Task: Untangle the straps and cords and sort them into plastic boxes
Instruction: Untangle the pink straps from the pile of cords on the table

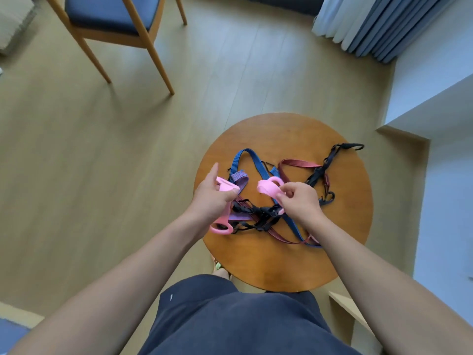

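The pink looped elastic strap (268, 188), seemingly light and limp, is being gripped by the left hand (212, 199) and pinched at its loop by the right hand (300, 201)

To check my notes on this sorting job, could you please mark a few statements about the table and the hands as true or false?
1. The left hand and the right hand both hold parts of the pink strap. True.
2. The table is square. False: it is round and wooden.
3. A blue strap lies in the tangle on the table. True.
4. A plastic box stands on the table. False: no box is in view.
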